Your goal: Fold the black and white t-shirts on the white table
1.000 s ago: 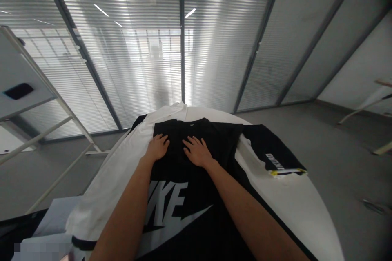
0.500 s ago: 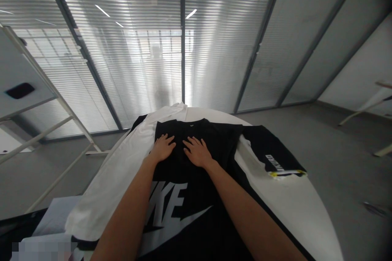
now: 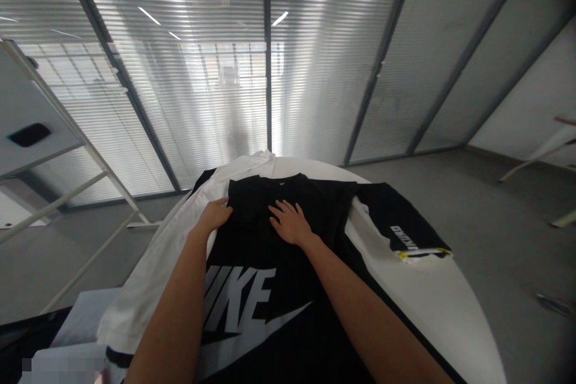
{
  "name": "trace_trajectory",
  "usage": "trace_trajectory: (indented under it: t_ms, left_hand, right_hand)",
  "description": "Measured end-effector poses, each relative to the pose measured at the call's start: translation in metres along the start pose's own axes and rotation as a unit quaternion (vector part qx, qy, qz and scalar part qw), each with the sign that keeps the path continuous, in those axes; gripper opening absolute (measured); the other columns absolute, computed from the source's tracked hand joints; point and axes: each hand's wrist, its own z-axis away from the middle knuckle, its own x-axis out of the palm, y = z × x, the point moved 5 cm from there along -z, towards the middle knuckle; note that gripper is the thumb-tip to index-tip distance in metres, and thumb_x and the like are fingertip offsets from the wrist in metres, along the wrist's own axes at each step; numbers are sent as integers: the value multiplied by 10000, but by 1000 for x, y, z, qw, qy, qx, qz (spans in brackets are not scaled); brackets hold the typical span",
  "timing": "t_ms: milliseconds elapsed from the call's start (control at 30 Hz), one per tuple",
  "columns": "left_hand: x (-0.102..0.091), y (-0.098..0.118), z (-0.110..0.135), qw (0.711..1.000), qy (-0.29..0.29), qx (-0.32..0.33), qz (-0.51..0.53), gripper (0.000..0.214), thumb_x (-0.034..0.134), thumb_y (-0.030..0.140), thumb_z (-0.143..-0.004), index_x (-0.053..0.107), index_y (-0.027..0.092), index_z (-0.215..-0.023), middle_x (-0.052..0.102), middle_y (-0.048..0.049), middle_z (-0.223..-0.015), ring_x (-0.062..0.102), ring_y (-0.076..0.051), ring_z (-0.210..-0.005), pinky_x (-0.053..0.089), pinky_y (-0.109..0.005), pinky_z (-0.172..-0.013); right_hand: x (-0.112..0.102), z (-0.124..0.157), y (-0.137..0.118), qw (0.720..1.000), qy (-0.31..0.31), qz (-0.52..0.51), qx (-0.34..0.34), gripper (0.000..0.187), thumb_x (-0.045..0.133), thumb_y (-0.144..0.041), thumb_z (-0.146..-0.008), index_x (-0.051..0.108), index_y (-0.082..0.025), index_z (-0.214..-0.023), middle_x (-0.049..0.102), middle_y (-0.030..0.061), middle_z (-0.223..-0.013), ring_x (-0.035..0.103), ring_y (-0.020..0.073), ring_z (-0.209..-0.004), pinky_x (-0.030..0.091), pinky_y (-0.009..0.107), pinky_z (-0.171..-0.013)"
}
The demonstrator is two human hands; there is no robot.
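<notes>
A black T-shirt (image 3: 315, 204) with large grey lettering and a swoosh lies spread front side up, its neckline at the far end. My right hand (image 3: 291, 223) rests flat on its upper chest, fingers stretched out. At the shirt's left edge near the shoulder, my left hand (image 3: 216, 215) has its thumb and fingers closed on the black fabric; the fingertips are partly hidden. Beside the left hand lies a long white garment (image 3: 157, 264). Right of the shirt is another black garment piece (image 3: 396, 210) with white letters and a yellow-edged end.
The clothes lie on a white table (image 3: 432, 300) with a rounded edge. On the left stands a board on a pale metal frame (image 3: 94, 159). Folded light cloth (image 3: 87, 315) sits at the lower left. Glass partitions with blinds (image 3: 315, 84) rise behind the table.
My left hand has moved left from lying flat on the shirt's chest to its left edge, where the fingers have closed. The right hand has stayed in place.
</notes>
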Motion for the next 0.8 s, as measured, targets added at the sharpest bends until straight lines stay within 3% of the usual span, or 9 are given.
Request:
trace_trajectory:
  t_ms: [133, 267, 400, 567, 667, 800]
  left_hand:
    - [2, 3, 0, 998, -64, 4, 11, 576, 553, 194, -740, 580, 109, -1308, 689, -38, -657, 621, -178, -589, 472, -268, -623]
    - [4, 11, 3, 993, -90, 29, 75, 712, 510, 111, -691, 480, 146, -1401, 686, -12, -727, 577, -132, -564, 458, -244, -591]
    - [0, 16, 7, 988, -69, 41, 131, 637, 456, 69, -663, 619, 147, -1274, 732, -59, -916, 632, -150, -684, 499, -257, -667]
    - [-1, 9, 8, 988, -73, -18, 133, 531, 432, 79, -694, 699, 124, -1151, 733, -59, -722, 592, -148, -520, 514, -285, -574]
    - [-4, 12, 7, 988, -38, 4, 153, 485, 438, 75, -686, 731, 115, -1069, 753, -92, -920, 687, -196, -770, 560, -311, -739]
    - [-9, 12, 3, 984, 20, 28, 175, 515, 442, 58, -656, 731, 153, -1073, 692, -71, -1172, 606, -220, -1150, 457, -356, -1031]
  right_hand:
    - [0, 0, 0, 1000, -1, 2, 2, 513, 296, -465, -979, 403, -293, -1450, 318, 49, -1546, 212, 260, -1432, 100, 529, -1144]
    - [0, 0, 0, 1000, 2, 3, 0, 513, 295, -465, -978, 408, -293, -1448, 322, 46, -1544, 216, 259, -1431, 111, 523, -1143]
    - [-1, -1, 0, 1000, -2, 0, 2, 508, 303, -461, -977, 407, -298, -1447, 312, 42, -1549, 206, 254, -1434, 103, 519, -1145]
    - [-4, -1, -1, 1000, 1, -19, -2, 492, 307, -454, -980, 429, -303, -1433, 340, 35, -1536, 232, 244, -1426, 103, 525, -1145]
    - [-6, -2, 1, 999, 4, -40, -1, 482, 290, -450, -986, 439, -313, -1424, 351, 22, -1531, 247, 235, -1423, 121, 530, -1143]
    - [-10, -5, 3, 996, 32, -78, -11, 454, 294, -387, -988, 492, -297, -1387, 435, 10, -1480, 316, 194, -1395, 186, 467, -1148]
